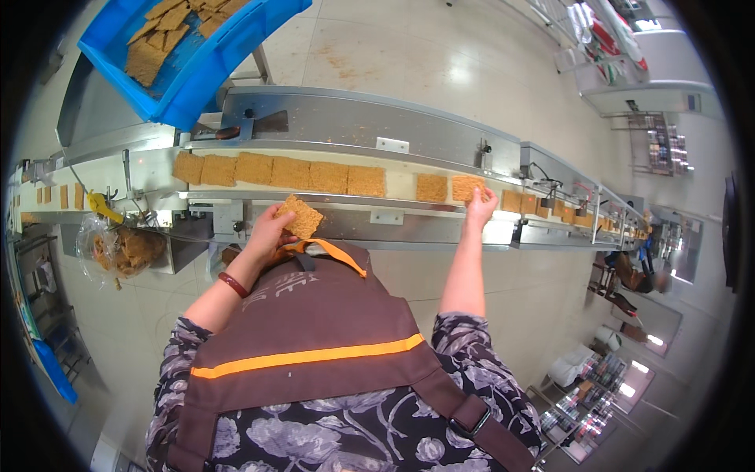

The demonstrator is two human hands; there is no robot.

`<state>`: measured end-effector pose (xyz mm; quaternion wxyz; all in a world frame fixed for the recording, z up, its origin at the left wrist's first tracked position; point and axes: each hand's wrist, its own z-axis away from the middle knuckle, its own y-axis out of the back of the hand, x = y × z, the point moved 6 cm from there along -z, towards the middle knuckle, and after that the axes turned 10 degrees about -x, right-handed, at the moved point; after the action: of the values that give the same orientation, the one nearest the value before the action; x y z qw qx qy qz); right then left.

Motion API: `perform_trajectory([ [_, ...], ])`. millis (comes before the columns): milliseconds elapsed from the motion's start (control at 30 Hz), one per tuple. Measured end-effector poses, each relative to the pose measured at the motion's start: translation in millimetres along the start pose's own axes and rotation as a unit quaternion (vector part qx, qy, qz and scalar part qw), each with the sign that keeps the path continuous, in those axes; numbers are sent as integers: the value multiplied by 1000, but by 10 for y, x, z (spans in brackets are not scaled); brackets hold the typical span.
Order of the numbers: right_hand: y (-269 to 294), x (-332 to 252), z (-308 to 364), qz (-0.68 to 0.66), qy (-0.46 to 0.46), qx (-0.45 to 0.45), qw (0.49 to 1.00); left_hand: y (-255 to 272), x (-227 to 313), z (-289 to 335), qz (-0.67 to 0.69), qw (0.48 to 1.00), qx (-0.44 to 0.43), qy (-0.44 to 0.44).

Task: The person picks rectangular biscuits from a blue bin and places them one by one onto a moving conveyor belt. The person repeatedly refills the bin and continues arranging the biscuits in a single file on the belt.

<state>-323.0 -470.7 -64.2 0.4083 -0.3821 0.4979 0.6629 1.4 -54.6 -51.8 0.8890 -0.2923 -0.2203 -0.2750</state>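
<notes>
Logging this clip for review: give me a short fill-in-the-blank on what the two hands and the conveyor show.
1. The left hand holds one square ____ clear of the belt.
2. The right hand touches a cracker lying on the ____.
3. The tilted bin of crackers above the conveyor is coloured ____.
4. The bracelet sits on the ____ wrist.

Missing words: cracker; conveyor; blue; left

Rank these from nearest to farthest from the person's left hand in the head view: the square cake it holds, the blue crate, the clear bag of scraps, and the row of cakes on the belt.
1. Square cake, held in the left hand.
2. Row of cakes, just above on the belt.
3. Clear bag of scraps, hanging off to the left.
4. Blue crate, top left, beyond the belt.
</notes>
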Motion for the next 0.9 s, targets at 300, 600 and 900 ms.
perform_trajectory([
  [300, -408, -533, 328, 330, 151, -64, 930, -339, 178, -98, 1, 998, -68, -15],
  [600, -2481, -1005, 2050, 83, 62, -532, 840, -445, 250, -86, -86, 993, -58, -48],
  [900, -2610, -846, 2078, 41, -168, -575, 800, -358, 335, 50, -149, 982, -78, -89],
])
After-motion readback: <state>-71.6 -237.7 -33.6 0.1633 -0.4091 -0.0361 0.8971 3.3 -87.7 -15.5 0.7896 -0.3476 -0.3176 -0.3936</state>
